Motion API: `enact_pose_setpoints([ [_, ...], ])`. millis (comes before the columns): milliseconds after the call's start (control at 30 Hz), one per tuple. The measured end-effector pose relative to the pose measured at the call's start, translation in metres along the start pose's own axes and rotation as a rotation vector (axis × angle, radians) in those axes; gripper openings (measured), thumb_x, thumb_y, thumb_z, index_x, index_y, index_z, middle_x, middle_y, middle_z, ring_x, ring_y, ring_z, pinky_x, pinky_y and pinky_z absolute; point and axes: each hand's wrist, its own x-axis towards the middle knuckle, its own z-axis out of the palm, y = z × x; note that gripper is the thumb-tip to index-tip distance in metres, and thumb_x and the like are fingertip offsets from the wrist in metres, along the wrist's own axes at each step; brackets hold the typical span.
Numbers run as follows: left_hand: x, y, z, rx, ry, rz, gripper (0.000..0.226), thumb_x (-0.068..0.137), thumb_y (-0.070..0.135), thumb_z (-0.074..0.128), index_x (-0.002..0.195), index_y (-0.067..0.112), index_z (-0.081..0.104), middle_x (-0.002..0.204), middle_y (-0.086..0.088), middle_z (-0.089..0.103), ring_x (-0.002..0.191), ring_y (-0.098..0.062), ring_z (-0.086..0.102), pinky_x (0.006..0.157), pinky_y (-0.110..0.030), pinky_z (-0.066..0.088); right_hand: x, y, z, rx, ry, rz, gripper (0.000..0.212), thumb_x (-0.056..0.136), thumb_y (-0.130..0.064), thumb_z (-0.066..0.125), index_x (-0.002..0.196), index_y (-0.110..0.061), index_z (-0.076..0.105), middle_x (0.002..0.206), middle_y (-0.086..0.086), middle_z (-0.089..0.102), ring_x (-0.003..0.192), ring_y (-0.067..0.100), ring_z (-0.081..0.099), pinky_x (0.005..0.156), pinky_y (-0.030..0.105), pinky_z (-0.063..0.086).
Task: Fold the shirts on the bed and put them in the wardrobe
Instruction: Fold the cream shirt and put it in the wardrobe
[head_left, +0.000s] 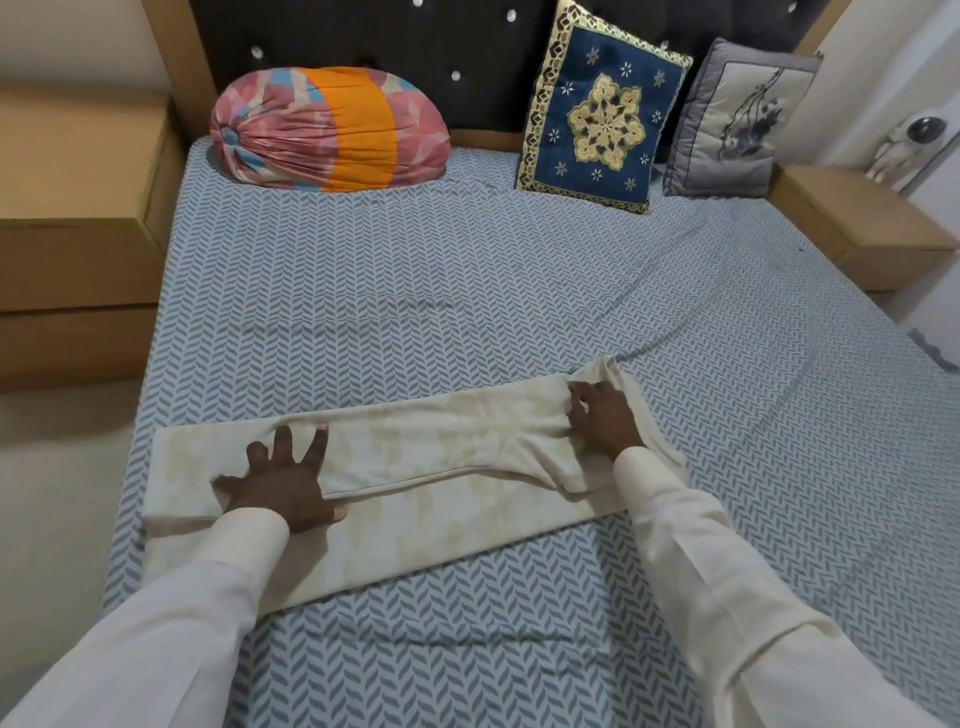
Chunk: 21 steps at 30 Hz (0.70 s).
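Bolster (330, 130), pink-blue with an orange band, is laid at the left against the headboard (415, 47), which is dark and studded. Blue cushion (602, 106) with gold trim is propped upright further right. Grey cushion (737, 119) is leant just beside it. Wooden left unit (78, 171) and right unit (852, 218) are seen at the sides. Small white figure (904, 145) is seen near the right unit's far end.

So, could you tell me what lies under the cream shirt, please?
The herringbone bedsheet shows around the cream shirt, so it presumably continues beneath; that part is covered and unseen.

Bed (415, 291): shirt (415, 452), bolster (332, 130), blue cushion (602, 109), grey cushion (737, 119).
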Motion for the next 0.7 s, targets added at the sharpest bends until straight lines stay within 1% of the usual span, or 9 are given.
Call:
enact_pose_setpoints([
  [200,-0.002,-0.004,0.004,0.018,0.043,0.001,0.109,0.074,0.08,0.048,0.148,0.041,-0.023,0.158,-0.005,-0.017,0.143,-0.034,0.002,0.103,-0.061,0.032,-0.006,0.012,-0.011,-0.131,-0.132,0.173,0.054,0.102,-0.039,0.039,0.148,-0.011,0.031,0.153,0.017,0.026,0.133,0.042,0.033,0.106,0.047,0.034],
  [267,-0.004,-0.009,0.006,0.006,0.048,0.018,0.106,0.076,0.082,0.043,0.148,0.041,-0.023,0.16,-0.004,-0.019,0.146,-0.034,-0.003,0.106,-0.06,0.028,-0.008,-0.003,-0.023,-0.191,-0.192,0.226,0.053,0.103,-0.041,0.034,0.149,-0.015,0.029,0.154,0.012,0.026,0.136,0.038,0.03,0.108,0.049,0.031],
  [333,-0.011,-0.015,0.015,-0.018,0.085,0.023,0.1,0.077,0.086,0.034,0.149,0.042,-0.02,0.162,-0.002,-0.018,0.148,-0.034,-0.007,0.112,-0.058,0.02,-0.015,-0.022,-0.027,-0.211,-0.141,0.276,0.05,0.102,-0.04,0.032,0.146,-0.017,0.035,0.151,0.011,0.035,0.135,0.036,0.032,0.108,0.049,0.028],
  [400,-0.02,-0.021,0.032,-0.022,0.196,0.021,0.096,0.076,0.09,0.019,0.152,0.041,-0.013,0.163,-0.005,-0.008,0.148,-0.035,-0.002,0.113,-0.056,0.016,-0.026,-0.041,-0.023,-0.22,0.049,0.198,0.043,0.101,-0.035,0.034,0.137,-0.015,0.046,0.14,0.013,0.049,0.127,0.037,0.041,0.103,0.048,0.033],
  [467,-0.034,-0.027,0.047,-0.056,0.328,-0.001,0.094,0.075,0.088,0.007,0.155,0.038,0.007,0.163,-0.011,0.01,0.146,-0.038,0.012,0.112,-0.057,0.015,-0.041,-0.063,-0.011,-0.216,0.152,-0.001,0.039,0.101,-0.033,0.037,0.134,-0.017,0.05,0.13,0.014,0.057,0.121,0.036,0.047,0.098,0.046,0.037],
  [533,-0.041,-0.033,0.057,-0.12,0.36,0.008,0.094,0.077,0.082,0.01,0.149,0.028,0.038,0.152,-0.021,0.036,0.138,-0.044,0.031,0.109,-0.06,0.016,-0.055,-0.085,0.005,-0.257,0.077,-0.173,0.037,0.1,-0.035,0.039,0.13,-0.019,0.053,0.125,0.013,0.058,0.117,0.035,0.048,0.094,0.042,0.038],
  [567,-0.042,-0.037,0.061,-0.125,0.363,0.018,0.092,0.08,0.08,0.013,0.144,0.024,0.048,0.146,-0.024,0.043,0.135,-0.046,0.035,0.11,-0.061,0.015,-0.061,-0.093,0.013,-0.289,0.049,-0.221,0.035,0.099,-0.036,0.04,0.127,-0.02,0.055,0.123,0.012,0.058,0.115,0.034,0.049,0.092,0.041,0.038],
  [667,-0.05,-0.053,0.071,-0.115,0.397,-0.02,0.086,0.083,0.072,0.02,0.138,0.016,0.055,0.14,-0.031,0.046,0.135,-0.049,0.033,0.116,-0.055,-0.001,-0.081,-0.127,0.034,-0.352,0.036,-0.304,0.032,0.096,-0.031,0.043,0.121,-0.018,0.059,0.12,0.011,0.058,0.112,0.033,0.049,0.089,0.038,0.038],
  [700,-0.053,-0.058,0.072,-0.14,0.427,-0.031,0.081,0.084,0.067,0.027,0.136,0.012,0.056,0.139,-0.033,0.046,0.134,-0.05,0.033,0.116,-0.055,0.0,-0.087,-0.138,0.04,-0.353,0.036,-0.332,0.031,0.094,-0.028,0.044,0.12,-0.018,0.059,0.12,0.011,0.058,0.112,0.032,0.049,0.089,0.038,0.037],
])
